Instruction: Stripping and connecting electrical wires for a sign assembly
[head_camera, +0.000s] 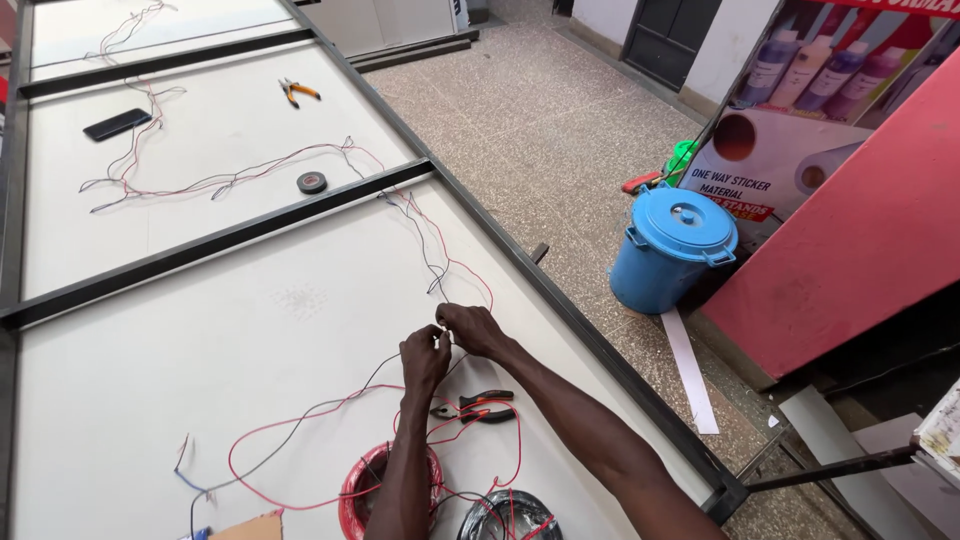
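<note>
One big white panel (150, 330) fills the left and near part of the view, serving as the bench, set in a dark metal frame (560, 290) with two cross bars showing (a third just at the far edge). Right of it, tiled floor (520, 110). One red board (860, 240) leans at the right, with one printed poster (790, 130) behind it. One blue lidded bucket (672, 248) stands on the floor just beside the board, a green container (682, 158) behind it, partly hidden. One white strip (690, 370) lies on the floor near the bucket.

On the bench, near edge: two wire coils, one red (350, 495) and one black (510, 515), both partly cut off by the picture edge or the arm. Loose red and black wires (300, 425) loop from them up toward the hands and on to the far cross bar. One more tangle of wire (200, 180) lies on the far panel.

Two hands meet at mid-bench: left hand (425, 355) and right hand (470, 328), fingertips touching, each with a narrow pinching grip on the wire ends (441, 328) between them (joint itself too small to read).

Small stuff: one pair of red-handled pliers (485, 407) just near of the hands, one orange-handled pair (295, 92) far off, one black phone (117, 124) far left, one roll of black tape (312, 182) beside the far cross bar, one bit of cardboard (250, 527) at the near edge.
</note>
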